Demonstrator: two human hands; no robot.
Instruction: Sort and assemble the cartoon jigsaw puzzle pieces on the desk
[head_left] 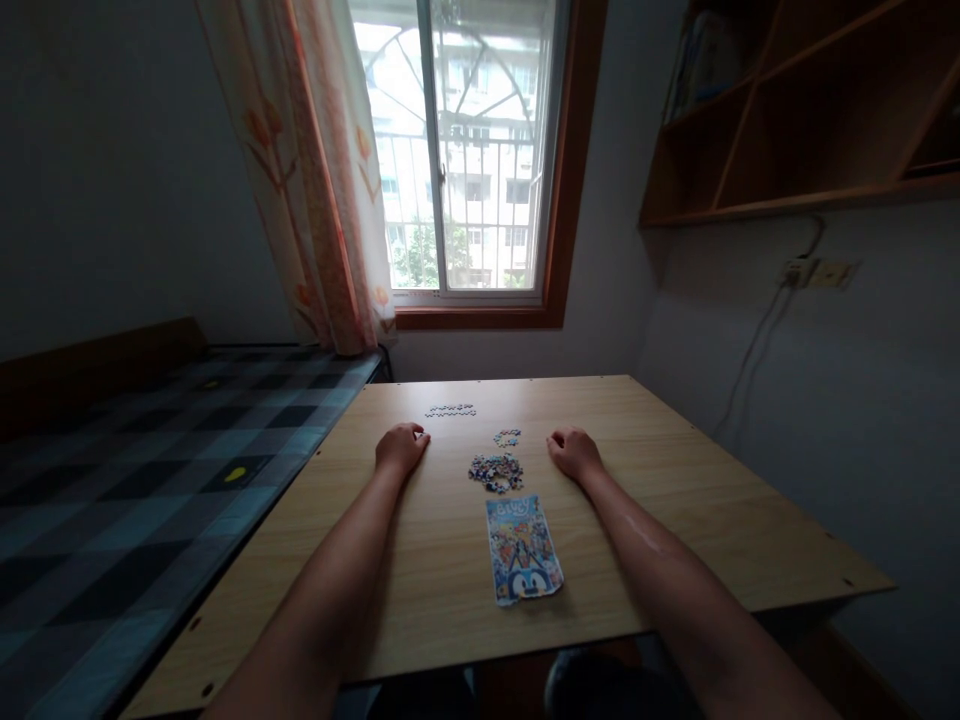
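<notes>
My left hand (403, 447) rests on the wooden table with its fingers curled in, left of the puzzle pieces. On the other side my right hand (574, 452) lies in a loose fist, with nothing visible in it. Between the hands is a heap of small jigsaw puzzle pieces (496, 472), and a smaller cluster of puzzle pieces (508, 438) lies just beyond it. Farther back, puzzle pieces (451, 411) form two short rows. A blue printed picture sheet (523, 550) with cartoon figures and a torn-looking lower edge lies nearest me. Neither hand touches the pieces or the sheet.
The wooden table (660, 500) reaches toward the window (480, 150). A bed with a checked cover (247, 440) stands along its left side, below a floral curtain (315, 180). Wall shelves (810, 120) and a socket with a cord (796, 272) are on the right.
</notes>
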